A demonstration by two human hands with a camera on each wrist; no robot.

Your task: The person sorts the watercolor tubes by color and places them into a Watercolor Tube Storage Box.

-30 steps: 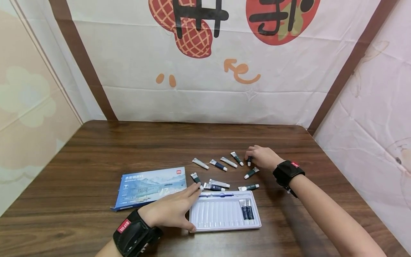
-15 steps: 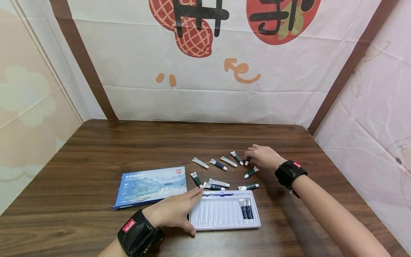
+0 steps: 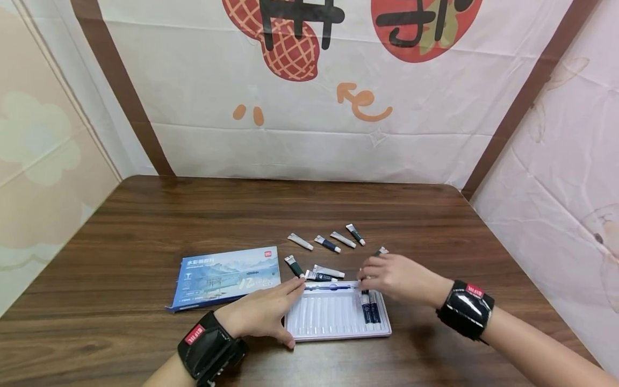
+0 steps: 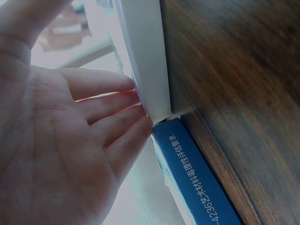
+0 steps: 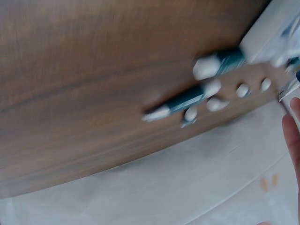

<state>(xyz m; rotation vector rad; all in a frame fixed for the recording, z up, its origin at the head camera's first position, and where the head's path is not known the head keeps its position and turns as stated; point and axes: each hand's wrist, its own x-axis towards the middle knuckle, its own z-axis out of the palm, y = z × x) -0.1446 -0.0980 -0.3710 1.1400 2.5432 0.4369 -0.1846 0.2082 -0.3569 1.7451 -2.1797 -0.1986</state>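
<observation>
A white tray (image 3: 324, 312) with narrow slots lies on the table; two dark-blue-labelled paint tubes (image 3: 374, 312) lie side by side near its right end. My left hand (image 3: 261, 309) rests at the tray's left edge, fingers straight, fingertips touching the white side wall in the left wrist view. Over the tray's upper right corner, my right hand (image 3: 398, 277) pinches a small dark paint tube (image 5: 294, 86), mostly hidden by the fingers. A paintbrush (image 3: 333, 287) lies along the tray's far edge.
A blue and white cardboard box (image 3: 227, 277) lies left of the tray, close to my left hand. Several loose paint tubes (image 3: 327, 244) are scattered beyond the tray. A green tube (image 5: 187, 98) lies by the right hand. A printed cloth (image 3: 309, 150) hangs behind the table.
My right hand has picked up the dark tube from the table's far right and carried it toward me and left, over the tray. The left hand stays at the tray's edge.
</observation>
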